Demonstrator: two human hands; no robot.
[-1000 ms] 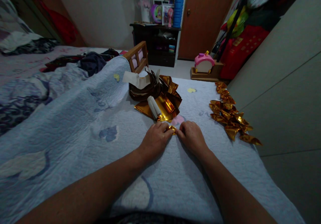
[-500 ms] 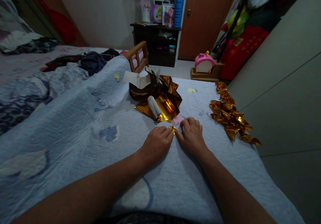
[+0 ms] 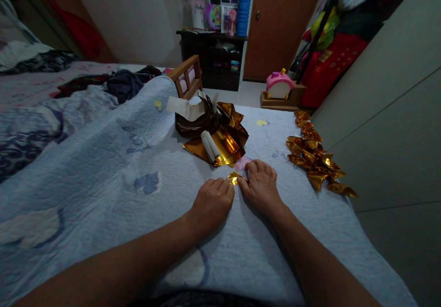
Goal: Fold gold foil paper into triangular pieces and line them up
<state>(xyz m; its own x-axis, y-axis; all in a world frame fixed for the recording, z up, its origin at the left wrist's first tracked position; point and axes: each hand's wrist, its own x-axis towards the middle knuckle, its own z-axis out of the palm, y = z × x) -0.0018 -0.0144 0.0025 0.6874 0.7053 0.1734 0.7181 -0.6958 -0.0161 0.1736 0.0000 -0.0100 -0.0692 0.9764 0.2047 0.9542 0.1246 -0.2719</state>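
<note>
At the bottom edge a strip of dark cloth (image 3: 203,298) shows, and two bare forearms (image 3: 138,259) reach forward over a pale blue quilted bedspread (image 3: 255,261). The left hand (image 3: 213,202) is mostly closed, fingers curled under, its fingertips holding the left end of a small piece of gold foil (image 3: 234,178). The right hand (image 3: 262,187) is half open, fingers bent and a little spread, with thumb and forefinger holding the right end of that same piece. The foil lies low between the two hands, close to the bedspread, just this side of a pink patch in the pattern. Beyond it is a heap of gold sheets (image 3: 225,142) with a white roll (image 3: 210,146) on top, and against its far left side a curved stack of dark-edged papers (image 3: 196,127). Well off to the right, folded gold pieces (image 3: 315,160) lie bunched in a line along the bed's edge. Farther back, dark clothes (image 3: 124,86) lie on the left, a wooden rail (image 3: 179,74) stands near the papers, and a pink toy (image 3: 279,86) sits beyond the bed, with a dark cabinet (image 3: 191,52) and a brown door (image 3: 275,31) behind
</note>
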